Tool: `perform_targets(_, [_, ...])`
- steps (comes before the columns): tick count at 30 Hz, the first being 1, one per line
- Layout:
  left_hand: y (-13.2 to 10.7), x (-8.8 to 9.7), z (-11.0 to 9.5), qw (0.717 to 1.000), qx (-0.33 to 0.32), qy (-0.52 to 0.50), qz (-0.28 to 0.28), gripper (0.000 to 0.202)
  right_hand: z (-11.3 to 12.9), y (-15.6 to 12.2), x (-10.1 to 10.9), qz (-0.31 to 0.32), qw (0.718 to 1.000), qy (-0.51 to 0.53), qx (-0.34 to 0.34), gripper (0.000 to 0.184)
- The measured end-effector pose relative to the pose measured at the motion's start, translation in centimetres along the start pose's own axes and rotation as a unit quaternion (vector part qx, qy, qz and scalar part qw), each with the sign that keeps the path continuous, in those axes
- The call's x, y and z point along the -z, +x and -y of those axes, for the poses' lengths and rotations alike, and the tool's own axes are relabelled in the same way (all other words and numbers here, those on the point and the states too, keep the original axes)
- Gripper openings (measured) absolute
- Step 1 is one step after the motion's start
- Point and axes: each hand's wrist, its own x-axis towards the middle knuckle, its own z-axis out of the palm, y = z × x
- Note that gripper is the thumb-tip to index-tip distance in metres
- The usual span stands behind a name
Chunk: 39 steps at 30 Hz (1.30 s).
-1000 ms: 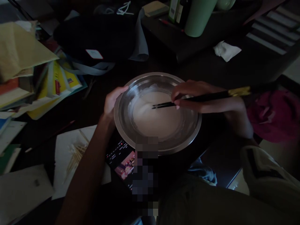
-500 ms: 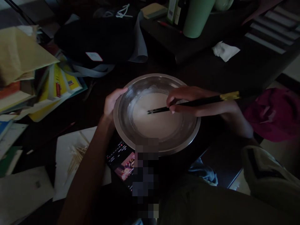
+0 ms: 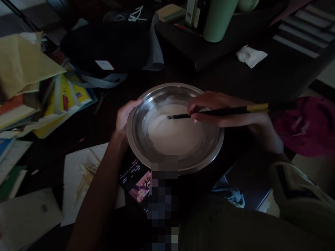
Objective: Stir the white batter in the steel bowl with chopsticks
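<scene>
A wide stainless steel bowl (image 3: 210,150) holds a pale, milky batter-like liquid (image 3: 172,137). My left hand (image 3: 125,115) grips the bowl's left rim, thumb over the edge and the other fingers hidden behind the wall. Over the bowl's right side, my right hand (image 3: 216,101) is closed around black chopsticks (image 3: 232,111) with a gold band. They slant nearly level, their tips in the liquid left of my fingers. Streaks show on the surface by the tips.
Left of the bowl lie a phone (image 3: 136,184), toothpicks (image 3: 86,177) on white paper and stacked books (image 3: 56,104). Behind are a black bag (image 3: 104,42), a green cup (image 3: 218,21) and a crumpled tissue (image 3: 251,56). A magenta cloth item (image 3: 309,132) is at right.
The chopstick tips have moved slightly up and to the right in the liquid, and the chopsticks lie more level. My left hand keeps its place on the rim.
</scene>
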Motion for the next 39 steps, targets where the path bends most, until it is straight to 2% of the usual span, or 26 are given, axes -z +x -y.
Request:
perform_targets(4, [-0.1, 0.0, 0.1, 1.000, 0.006, 0.006, 0.002, 0.030, -0.2, -0.9, 1.8, 0.028, 0.999, 0.028, -0.012, 0.019])
perform_targets(8, [0.1, 0.2, 0.2, 1.000, -0.009, 0.000, 0.009, 0.025, 0.2, -0.1, 0.7, 0.085, 0.991, 0.085, 0.053, 0.023])
perform_targets(10, [0.2, 0.2, 0.1, 1.000, -0.001, 0.001, 0.009, 0.025, 0.2, 0.3, -0.4, 0.068, 0.992, 0.084, 0.069, 0.026])
perform_targets(12, [0.1, 0.2, 0.1, 1.000, -0.001, 0.000, 0.017, 0.025, 0.0, 0.4, -0.8, 0.026, 0.996, 0.065, 0.055, 0.030])
perform_targets(15, [-0.2, 0.1, 0.1, 1.000, 0.001, -0.004, 0.029, 0.025, -0.4, -0.3, 0.1, -0.026, 0.999, 0.027, 0.016, 0.030])
perform_targets(18, [-0.2, 0.0, 0.1, 1.000, -0.003, -0.005, 0.026, 0.025, -0.4, -0.8, 1.5, 0.019, 0.999, 0.025, 0.013, 0.027])
perform_targets(21, [0.0, 0.0, 0.1, 1.000, -0.002, -0.005, 0.015, 0.029, 0.0, -0.3, 1.2, 0.087, 0.992, 0.073, 0.059, 0.026])
perform_targets(23, [0.1, 0.0, 0.1, 1.000, 0.000, -0.002, 0.015, 0.031, 0.1, 0.2, 0.3, 0.085, 0.991, 0.079, 0.071, 0.028])
perform_targets(25, [0.0, 0.0, 0.2, 1.000, -0.003, 0.001, 0.024, 0.031, 0.1, 0.4, -0.3, 0.040, 0.997, 0.046, 0.048, 0.030])
perform_targets(28, [-0.2, 0.1, 0.3, 0.999, -0.010, 0.005, 0.030, 0.027, -0.3, -0.3, 0.6, -0.010, 1.000, -0.005, 0.002, 0.030])
perform_targets(30, [-0.2, 0.1, 0.3, 1.000, -0.011, 0.005, 0.020, 0.025, -0.4, -0.8, 1.7, 0.011, 1.000, -0.006, -0.003, 0.030])
perform_targets(32, [-0.2, 0.1, 0.2, 1.000, -0.001, 0.008, 0.010, 0.027, -0.3, -0.9, 2.2, 0.059, 0.998, 0.018, 0.023, 0.028])
perform_targets(34, [-0.1, 0.1, 0.1, 1.000, 0.007, 0.008, 0.013, 0.030, 0.0, -0.6, 1.8, 0.095, 0.992, 0.055, 0.061, 0.026])
perform_targets(36, [-0.1, 0.1, 0.0, 1.000, 0.005, 0.008, 0.017, 0.033, 0.1, 0.0, 0.7, 0.106, 0.987, 0.085, 0.081, 0.028])
perform_targets(39, [-0.1, 0.1, 0.1, 1.000, -0.001, 0.012, 0.018, 0.031, -0.2, 0.4, -0.5, 0.052, 0.995, 0.063, 0.057, 0.032])
